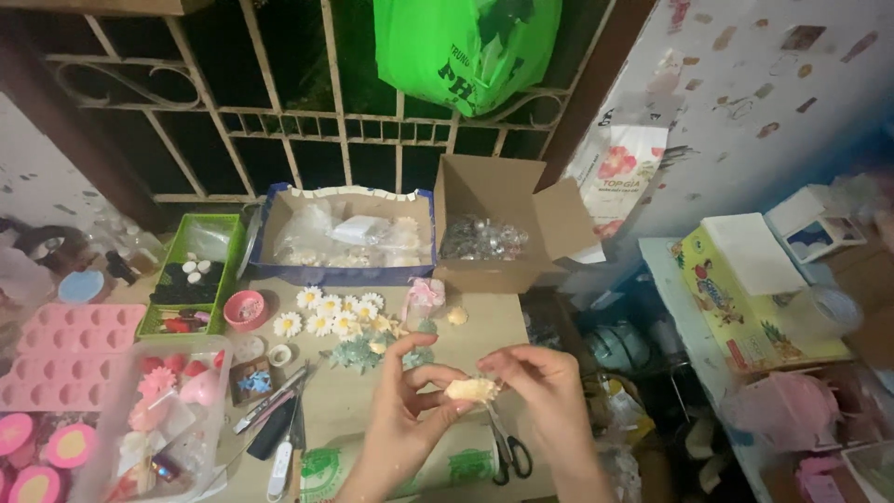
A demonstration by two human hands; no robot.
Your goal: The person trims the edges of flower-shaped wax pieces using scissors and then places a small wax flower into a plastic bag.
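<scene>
The person holds a small cream-coloured piece (471, 388) between both hands above the near part of the work table (484, 317). The piece appears soft and petal-like; its exact kind cannot be determined. The left hand (405, 410) approaches from the lower left, with thumb and index finger curved into an arc and the thumb tip pressed against the left end of the piece. The right hand (540, 382) approaches from the right, with its fingertips (495, 365) bunched together and pinching the right end. The long axis of the piece therefore runs roughly left to right, slightly tilted, spanning the gap between the two sets of fingers. Both hands make contact; neither is clearly nearer, and the piece lies directly between them, clear of the table surface. A pair of black-handled scissors (507, 452) lies on the table just below the right hand, blades pointing up toward the piece. A cluster of white daisy flowers (331, 312) lies beyond the hands, well apart from them, and a clear plastic tub (168, 410) of pink items stands to the left.
</scene>
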